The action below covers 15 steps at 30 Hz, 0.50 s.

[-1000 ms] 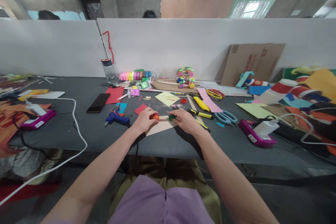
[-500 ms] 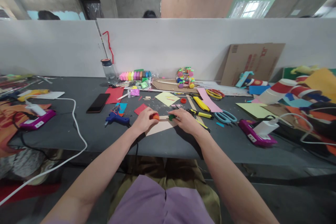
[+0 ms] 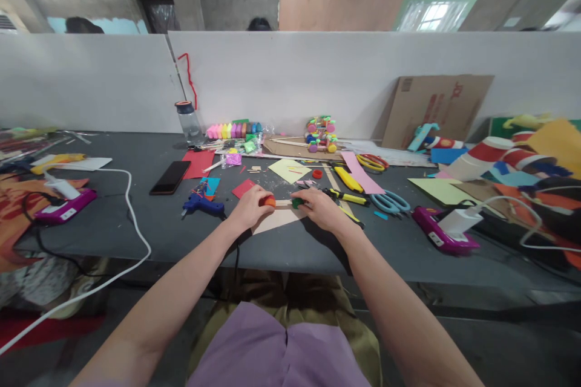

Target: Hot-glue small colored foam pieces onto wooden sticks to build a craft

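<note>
My left hand (image 3: 249, 208) is closed, its fingertips pinching an orange bottle cap-like disc (image 3: 269, 201). Opposite it, my right hand (image 3: 321, 209) grips a dark green disc (image 3: 297, 202) of similar size between its fingertips. Thin pale wooden sticks (image 3: 284, 202) run between the two discs and seem to join them; their ends are hidden by my fingers. Beneath lies a tan sheet of cardboard (image 3: 276, 221) on the grey table.
Left of my hands are a blue glue gun (image 3: 203, 204) and a black phone (image 3: 170, 178). To the right lie a yellow cutter (image 3: 348, 179), pliers (image 3: 348, 197) and blue-handled scissors (image 3: 390, 202). A wheeled colourful model (image 3: 320, 133) stands behind, and a water bottle (image 3: 188, 121) back left.
</note>
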Available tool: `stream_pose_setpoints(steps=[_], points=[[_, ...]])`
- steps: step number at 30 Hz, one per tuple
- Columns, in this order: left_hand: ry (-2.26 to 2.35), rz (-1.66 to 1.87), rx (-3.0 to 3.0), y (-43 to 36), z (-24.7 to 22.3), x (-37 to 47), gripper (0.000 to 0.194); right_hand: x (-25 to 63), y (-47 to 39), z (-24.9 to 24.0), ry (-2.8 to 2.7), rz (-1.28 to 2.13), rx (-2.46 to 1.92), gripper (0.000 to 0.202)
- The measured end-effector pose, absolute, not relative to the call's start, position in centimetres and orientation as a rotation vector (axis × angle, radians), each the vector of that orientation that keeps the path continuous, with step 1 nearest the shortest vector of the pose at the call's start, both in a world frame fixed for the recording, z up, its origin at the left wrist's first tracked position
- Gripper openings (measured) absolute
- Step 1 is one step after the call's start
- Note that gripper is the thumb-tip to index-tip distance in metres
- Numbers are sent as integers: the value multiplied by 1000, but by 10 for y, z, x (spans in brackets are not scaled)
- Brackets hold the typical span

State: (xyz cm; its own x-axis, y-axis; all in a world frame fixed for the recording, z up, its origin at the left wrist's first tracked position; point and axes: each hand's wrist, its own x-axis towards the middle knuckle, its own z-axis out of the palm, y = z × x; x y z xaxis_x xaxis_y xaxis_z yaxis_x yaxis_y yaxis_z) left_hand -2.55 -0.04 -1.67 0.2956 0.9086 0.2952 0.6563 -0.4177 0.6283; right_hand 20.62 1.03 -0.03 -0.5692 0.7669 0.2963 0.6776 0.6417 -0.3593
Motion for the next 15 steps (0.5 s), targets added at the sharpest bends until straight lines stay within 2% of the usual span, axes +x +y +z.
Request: stream_pose_setpoints(steps=[15], points=[[1386,905,2196,0,-18,-25,29,206,11,-2,-2448,280,-1134,35]])
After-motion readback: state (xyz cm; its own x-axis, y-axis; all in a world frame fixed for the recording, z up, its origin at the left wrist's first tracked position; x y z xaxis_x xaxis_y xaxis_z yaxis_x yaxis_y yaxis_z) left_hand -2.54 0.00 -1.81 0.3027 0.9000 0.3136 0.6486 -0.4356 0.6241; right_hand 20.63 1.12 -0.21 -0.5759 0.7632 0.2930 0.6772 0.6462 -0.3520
